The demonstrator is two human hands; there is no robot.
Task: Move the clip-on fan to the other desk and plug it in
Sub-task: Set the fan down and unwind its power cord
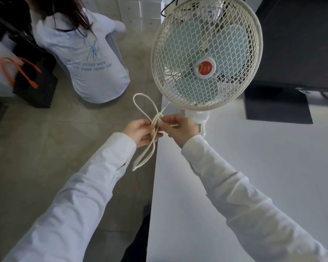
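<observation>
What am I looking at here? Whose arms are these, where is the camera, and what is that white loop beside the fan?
No machine here: a person works bare-handed, and the single picture comes from a wide-angle camera on their head, looking down. The white-sleeved arms are theirs. The left hand grips a looped white power cord, and the right hand pinches the same bundle. The cord leads to the cream clip-on fan with a wire grille, whose white clip sits at the edge of the white desk. A dark flat stand rests on the desk farther back. On the floor to the left, another person in a white shirt is near a black bag with orange handles.
</observation>
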